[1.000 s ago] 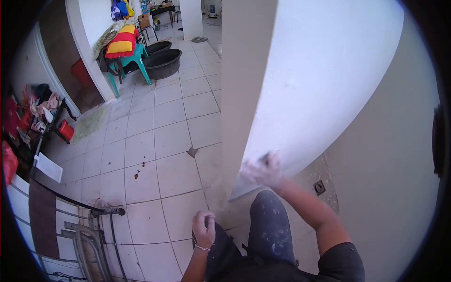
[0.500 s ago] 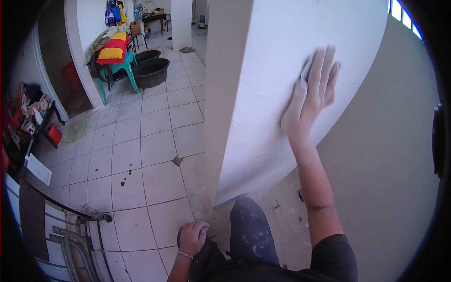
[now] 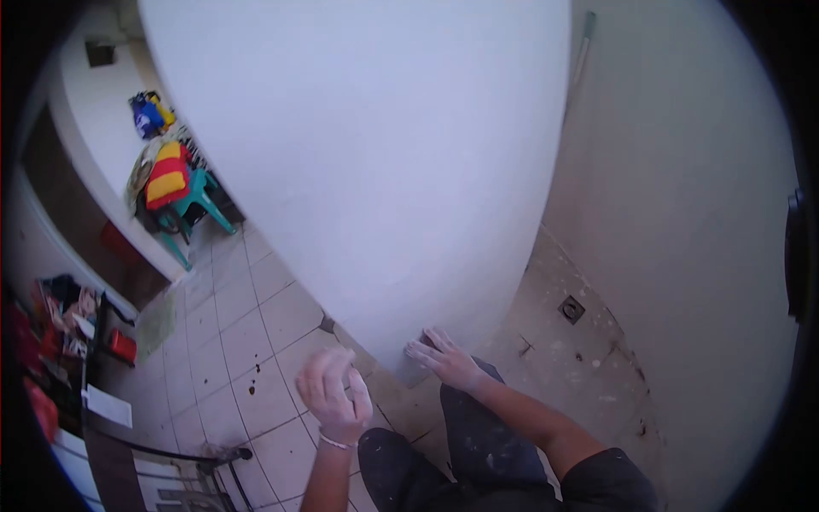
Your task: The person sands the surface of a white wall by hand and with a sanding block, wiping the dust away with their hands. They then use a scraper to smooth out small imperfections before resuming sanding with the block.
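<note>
A broad white painted panel or column face [image 3: 367,154] fills the upper middle and narrows toward the floor. Low on it, my right hand [image 3: 444,360] presses against the surface, its fingers bent round a small dark thing too hidden to name. To the left of the panel's lower end, my left hand [image 3: 334,394] is raised with curved fingers, the thumb apart and nothing held. Pale dust covers both hands, and a bracelet [image 3: 335,440] is on the left wrist.
A green plastic stool [image 3: 200,198] holds a red and yellow cushion [image 3: 168,177] at the upper left. A cluttered rack [image 3: 95,341] and metal frame [image 3: 223,459] stand left. A floor drain [image 3: 571,309] lies right, near a grey wall [image 3: 682,213].
My right hand has moved from high on the white surface down to its lower end. My left hand has lifted off my knee. The view has turned toward the panel's broad face.
</note>
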Tool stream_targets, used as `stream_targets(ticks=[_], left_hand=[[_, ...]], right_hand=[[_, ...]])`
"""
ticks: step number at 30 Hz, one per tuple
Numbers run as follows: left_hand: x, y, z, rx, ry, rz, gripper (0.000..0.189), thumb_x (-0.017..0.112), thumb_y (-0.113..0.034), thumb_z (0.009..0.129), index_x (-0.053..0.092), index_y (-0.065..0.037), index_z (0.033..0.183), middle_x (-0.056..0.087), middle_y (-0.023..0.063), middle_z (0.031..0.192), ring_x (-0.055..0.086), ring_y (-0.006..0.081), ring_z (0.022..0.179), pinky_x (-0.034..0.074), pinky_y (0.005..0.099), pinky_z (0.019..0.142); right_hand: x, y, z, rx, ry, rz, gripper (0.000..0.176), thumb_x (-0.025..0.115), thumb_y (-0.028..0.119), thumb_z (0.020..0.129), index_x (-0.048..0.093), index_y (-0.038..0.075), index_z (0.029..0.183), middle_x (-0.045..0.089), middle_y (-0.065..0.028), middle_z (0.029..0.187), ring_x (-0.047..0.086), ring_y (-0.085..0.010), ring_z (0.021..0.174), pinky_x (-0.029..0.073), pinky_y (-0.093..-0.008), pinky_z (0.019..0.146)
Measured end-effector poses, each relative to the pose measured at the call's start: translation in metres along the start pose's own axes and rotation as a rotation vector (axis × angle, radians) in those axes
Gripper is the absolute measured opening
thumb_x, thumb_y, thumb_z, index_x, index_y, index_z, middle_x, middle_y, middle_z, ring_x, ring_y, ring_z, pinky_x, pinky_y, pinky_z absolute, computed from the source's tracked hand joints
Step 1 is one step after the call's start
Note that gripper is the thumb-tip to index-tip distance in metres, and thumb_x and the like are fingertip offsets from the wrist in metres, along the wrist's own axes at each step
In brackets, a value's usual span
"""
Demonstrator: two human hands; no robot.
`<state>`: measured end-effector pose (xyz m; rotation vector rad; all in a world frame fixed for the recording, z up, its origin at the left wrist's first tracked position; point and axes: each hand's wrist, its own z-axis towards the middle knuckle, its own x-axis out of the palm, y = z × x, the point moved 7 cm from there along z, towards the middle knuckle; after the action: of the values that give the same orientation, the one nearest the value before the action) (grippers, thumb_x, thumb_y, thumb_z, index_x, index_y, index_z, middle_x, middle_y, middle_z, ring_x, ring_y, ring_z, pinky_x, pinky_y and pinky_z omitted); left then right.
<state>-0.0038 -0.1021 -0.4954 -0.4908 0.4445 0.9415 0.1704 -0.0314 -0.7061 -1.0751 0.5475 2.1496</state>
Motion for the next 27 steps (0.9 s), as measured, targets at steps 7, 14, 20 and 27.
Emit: stream_targets(ticks=[7, 14, 20, 27], left_hand=[[0.067, -0.048, 0.141, 0.253, 0.066, 0.631, 0.074, 0.052, -0.033, 0.095, 0.02, -0.004, 0.155, 0.018, 0.0159, 0.162, 0.012, 0.0368, 0.15, 0.011, 0.0499, 0.121], [0.206, -0.022, -0.004, 1.158, 0.513, 1.144, 0.061, 0.045, -0.015, 0.094, 0.03, -0.006, 0.152, 0.031, 0.01, 0.158, 0.027, 0.0248, 0.147, 0.023, 0.0372, 0.121], [0.124, 0.039, -0.045, 0.932, 1.057, 0.721, 0.054, 0.048, -0.024, 0.095, 0.04, -0.016, 0.149, 0.035, 0.0024, 0.157, 0.03, 0.0199, 0.145, 0.02, 0.0374, 0.119], [0.072, -0.028, 0.114, 0.831, 0.472, 1.084, 0.054, 0.033, -0.038, 0.102, 0.035, -0.019, 0.152, 0.029, 0.0067, 0.16, 0.021, 0.0351, 0.148, 0.01, 0.0486, 0.121]], right_hand=[[-0.057, -0.052, -0.062, 0.797, -0.413, 0.263, 0.049, 0.047, 0.011, 0.098, 0.042, 0.002, 0.145, 0.041, -0.025, 0.147, 0.03, -0.045, 0.142, 0.021, -0.0581, 0.116], [-0.141, -0.075, 0.054, 0.91, -0.872, 0.228, 0.048, 0.045, 0.014, 0.098, 0.045, 0.003, 0.145, 0.03, -0.0235, 0.155, 0.023, -0.0447, 0.145, 0.018, -0.0536, 0.118], [-0.052, -0.042, 0.087, 0.466, -0.851, 0.14, 0.043, 0.042, 0.015, 0.098, 0.053, 0.005, 0.139, 0.044, -0.0231, 0.145, 0.031, -0.0423, 0.142, 0.018, -0.0519, 0.12], [-0.034, -0.133, 0.014, 1.3, -1.294, 0.588, 0.049, 0.037, 0.01, 0.102, 0.034, -0.011, 0.145, 0.049, -0.0182, 0.142, 0.028, -0.0332, 0.143, 0.011, -0.0433, 0.121]])
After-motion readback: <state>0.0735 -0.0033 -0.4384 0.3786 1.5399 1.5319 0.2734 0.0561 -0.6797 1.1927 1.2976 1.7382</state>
